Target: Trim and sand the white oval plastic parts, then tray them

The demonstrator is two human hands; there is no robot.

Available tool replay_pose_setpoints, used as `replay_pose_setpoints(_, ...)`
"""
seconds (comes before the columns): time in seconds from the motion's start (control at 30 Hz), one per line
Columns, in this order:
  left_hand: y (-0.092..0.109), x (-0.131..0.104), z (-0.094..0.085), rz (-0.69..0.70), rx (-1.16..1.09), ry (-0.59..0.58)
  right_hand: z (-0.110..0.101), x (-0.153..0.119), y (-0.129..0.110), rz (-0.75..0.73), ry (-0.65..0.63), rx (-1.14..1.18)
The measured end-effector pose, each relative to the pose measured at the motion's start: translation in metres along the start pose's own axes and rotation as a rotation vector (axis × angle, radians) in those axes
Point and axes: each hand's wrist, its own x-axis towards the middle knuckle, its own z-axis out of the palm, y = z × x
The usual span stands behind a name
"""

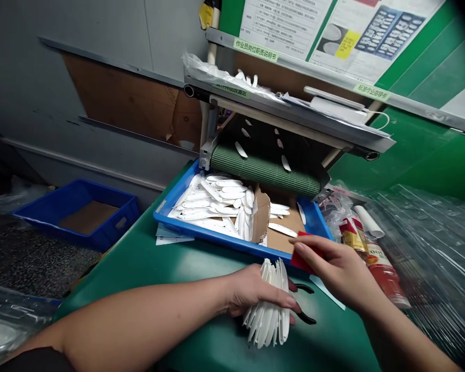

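My left hand (263, 292) is wrapped round a fanned stack of slim white plastic pieces (269, 323), above the green table. Two curved black handles (306, 318), like those of pliers, stick out just past its fingers; the rest of that tool is hidden. My right hand (337, 261) is closed in a pinch over the front right of the blue tray (217, 235). Right behind its fingers shows a flat red piece (302, 261); I cannot tell whether they grip it. Many similar white pieces (220, 196) lie heaped in the tray's left side, left of a cardboard divider (260, 214).
A green conveyor belt (263, 168) carrying a few white pieces ends over the tray. Above it runs a metal shelf (294, 111). Bottles (385, 274) and clear plastic trays (430, 248) stand at the right. On the floor at left sits a blue bin (112, 227).
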Motion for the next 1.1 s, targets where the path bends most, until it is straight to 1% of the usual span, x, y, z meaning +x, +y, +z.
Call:
replay_pose_setpoints(0.07, -0.001, 0.001, 0.0, 0.022, -0.002, -0.017, 0.009, 0.032, -0.029, -0.15, -0.089, -0.188)
replay_pose_setpoints(0.1, -0.002, 0.001, 0.0, 0.037, -0.005, -0.02, 0.017, 0.051, -0.044, -0.205, -0.096, -0.344)
replay_pose_setpoints(0.13, -0.003, 0.001, 0.0, 0.053, -0.007, -0.015, 0.027, 0.071, -0.058, -0.228, -0.085, -0.54)
replay_pose_setpoints(0.2, -0.005, 0.002, 0.0, 0.083, -0.01, 0.01, 0.051, 0.111, -0.082, -0.241, -0.09, -0.67)
replay_pose_setpoints(0.3, -0.006, 0.005, 0.0, 0.124, -0.019, 0.035, 0.088, 0.161, -0.103, -0.269, -0.149, -0.817)
replay_pose_setpoints(0.33, -0.006, 0.006, -0.001, 0.137, -0.022, 0.036, 0.098, 0.173, -0.107, -0.276, -0.184, -0.86)
replay_pose_setpoints(0.4, -0.006, 0.008, -0.004, 0.152, -0.028, 0.029, 0.112, 0.189, -0.11, -0.282, -0.248, -0.929)
replay_pose_setpoints(0.43, -0.006, 0.009, -0.005, 0.157, -0.03, 0.022, 0.117, 0.193, -0.11, -0.282, -0.27, -0.954)
replay_pose_setpoints(0.5, -0.005, 0.009, -0.007, 0.17, -0.032, 0.009, 0.118, 0.195, -0.107, -0.285, -0.283, -0.988)
replay_pose_setpoints(0.57, -0.005, 0.008, -0.007, 0.188, -0.028, 0.01, 0.112, 0.193, -0.102, -0.289, -0.265, -1.005)
replay_pose_setpoints(0.67, -0.003, 0.005, -0.006, 0.211, -0.017, 0.041, 0.099, 0.189, -0.096, -0.288, -0.245, -1.015)
replay_pose_setpoints(0.73, -0.002, 0.005, -0.005, 0.23, -0.011, 0.057, 0.096, 0.19, -0.095, -0.304, -0.256, -1.013)
replay_pose_setpoints(0.87, -0.001, 0.005, -0.003, 0.248, -0.005, 0.064, 0.108, 0.195, -0.098, -0.355, -0.311, -1.004)
replay_pose_setpoints(0.93, -0.001, 0.004, -0.003, 0.248, -0.008, 0.072, 0.114, 0.196, -0.099, -0.359, -0.316, -1.001)
replay_pose_setpoints(1.0, 0.0, 0.004, -0.003, 0.252, -0.015, 0.083, 0.114, 0.195, -0.097, -0.364, -0.29, -0.989)
replay_pose_setpoints(1.1, 0.0, 0.003, -0.004, 0.253, -0.025, 0.084, 0.103, 0.19, -0.089, -0.353, -0.217, -0.964)
